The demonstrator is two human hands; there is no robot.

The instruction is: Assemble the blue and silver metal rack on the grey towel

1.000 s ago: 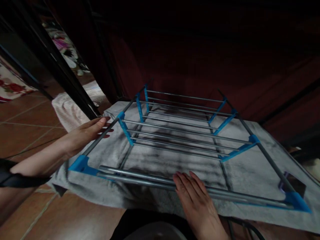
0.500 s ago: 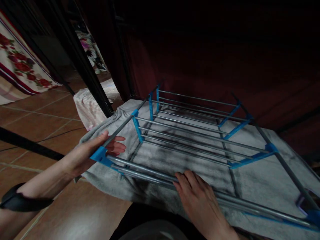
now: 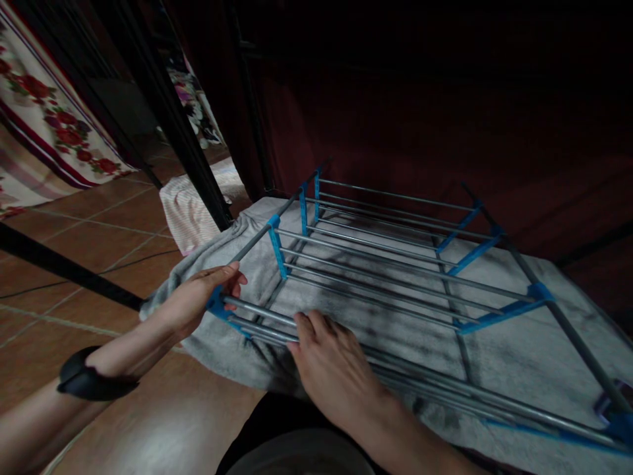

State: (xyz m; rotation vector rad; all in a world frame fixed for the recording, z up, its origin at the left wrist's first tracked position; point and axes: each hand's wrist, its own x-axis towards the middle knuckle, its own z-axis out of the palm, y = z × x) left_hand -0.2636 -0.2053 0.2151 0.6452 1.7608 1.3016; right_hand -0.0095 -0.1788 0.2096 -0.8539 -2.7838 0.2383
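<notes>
A metal rack (image 3: 386, 264) with grey rods and blue plastic corner joints lies flat on a grey towel (image 3: 514, 356) on the floor. My left hand (image 3: 198, 302) grips the rack's near left blue corner, fingers curled over it. My right hand (image 3: 331, 369) rests palm down on the near rods, a little to the right of the left hand, fingers spread along the bars. A black band sits on my left wrist.
Brown floor tiles (image 3: 84, 244) lie to the left. A black slanted post (image 3: 182, 145) and a pale striped cloth (image 3: 188, 211) stand behind the rack's left side. Floral fabric (image 3: 44, 125) hangs at far left. A dark red wall fills the back.
My left hand slid down the side rod to the near blue corner and closed on it. My right hand moved left along the near rods. The view shifted to the left.
</notes>
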